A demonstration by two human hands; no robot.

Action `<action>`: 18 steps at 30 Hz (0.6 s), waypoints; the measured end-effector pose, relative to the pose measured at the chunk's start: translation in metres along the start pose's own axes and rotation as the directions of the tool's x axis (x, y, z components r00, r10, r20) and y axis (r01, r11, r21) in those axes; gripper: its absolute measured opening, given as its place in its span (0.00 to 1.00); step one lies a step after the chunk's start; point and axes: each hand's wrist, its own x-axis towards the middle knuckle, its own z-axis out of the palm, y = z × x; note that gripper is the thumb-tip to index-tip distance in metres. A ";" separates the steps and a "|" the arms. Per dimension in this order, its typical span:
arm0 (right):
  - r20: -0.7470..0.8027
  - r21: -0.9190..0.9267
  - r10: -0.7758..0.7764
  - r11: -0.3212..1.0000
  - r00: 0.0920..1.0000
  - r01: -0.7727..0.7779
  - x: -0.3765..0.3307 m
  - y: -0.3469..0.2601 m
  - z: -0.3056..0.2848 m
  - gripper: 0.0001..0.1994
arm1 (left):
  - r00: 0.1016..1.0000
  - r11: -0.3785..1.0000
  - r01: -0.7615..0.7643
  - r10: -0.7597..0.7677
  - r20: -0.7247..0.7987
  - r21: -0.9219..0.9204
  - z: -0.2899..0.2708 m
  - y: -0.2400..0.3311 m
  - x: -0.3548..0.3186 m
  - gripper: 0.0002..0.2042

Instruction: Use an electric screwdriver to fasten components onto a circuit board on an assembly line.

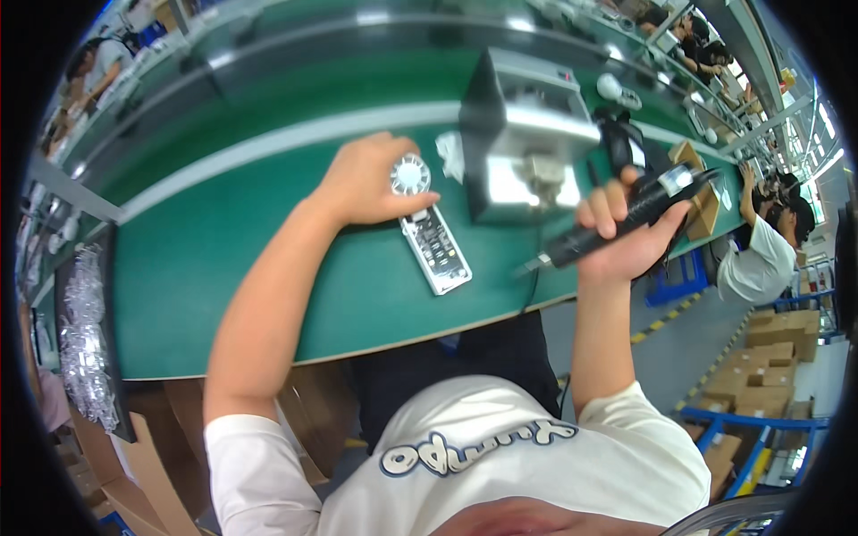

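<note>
Head view: two bare hands at work over one green bench (223, 295), hands apart from each other, each clamped on one thing.

Left hand (365, 179): wrapped round the head end of one white handheld device (436, 250), thumb across its neck. Device count: one in hand. It has one round, spoked head and one long body, open face up, with one dark circuit board showing. Body slants down and right over the bench, near the front edge. Can't tell whether it is pressed flat on the top.

Right hand (615, 257): fingers closed round one black power screwdriver (642, 213), held at a tilt, tip down and left. Tip near the lower end of the device, not touching it.

Around them: one metal box machine (527, 134) behind, between the hands, blurred; one crumpled white piece (451, 156) just beside its left side; one black object (617, 138) to its right, kind unclear. Farther back, one white round-headed piece (611, 87). Past the right hand, one brown open box (704, 213) at the bench end.

Left side: one dark tray (112, 344) of clear plastic pieces (85, 330), too tangled to count. Right, below the bench: one blue stool (677, 279); several cardboard boxes (778, 353), stacked.
</note>
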 end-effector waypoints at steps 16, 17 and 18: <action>-0.443 -0.212 0.250 0.904 0.861 -0.372 0.013 -0.046 -0.049 0.36 | 0.380 0.327 0.904 -0.317 -0.869 0.276 -0.064 -0.140 -0.035 0.32; -0.423 -0.259 0.253 0.886 0.870 -0.383 0.033 -0.048 -0.049 0.36 | 0.395 0.326 0.899 -0.311 -0.864 0.294 -0.064 -0.132 -0.032 0.32; -0.402 -0.312 0.244 0.870 0.882 -0.383 0.052 -0.054 -0.049 0.35 | 0.516 0.549 0.767 -0.221 -0.828 0.332 -0.062 -0.115 -0.023 0.27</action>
